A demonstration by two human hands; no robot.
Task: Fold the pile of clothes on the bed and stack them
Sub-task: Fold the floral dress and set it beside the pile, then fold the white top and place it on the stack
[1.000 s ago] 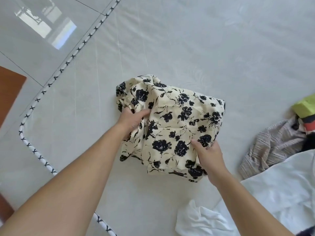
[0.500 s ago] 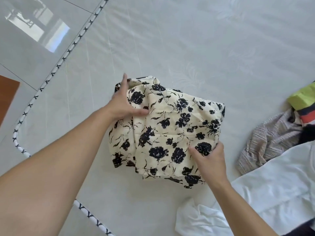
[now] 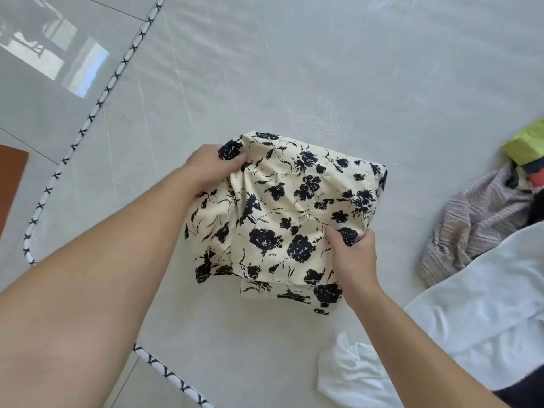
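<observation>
Nearest the camera, a crumpled white garment (image 3: 350, 378) lies on the bed (image 3: 323, 69), one of the pile waiting its turn, and a second, flatter white piece (image 3: 485, 295) spreads just right of it. Now the action: the right hand (image 3: 354, 254) pinches the near right edge of the floral garment (image 3: 294, 219), thumb on top, likely pinning the fold so it can't spring open. Across it, the left hand (image 3: 213, 166) clutches the far left corner, fingers curled into the cloth, seemingly tidying that side. Two hands, one floral bundle, mid-bed. Farther right: one grey striped garment (image 3: 471, 228), then one lime-green item (image 3: 527, 142) at the edge.
</observation>
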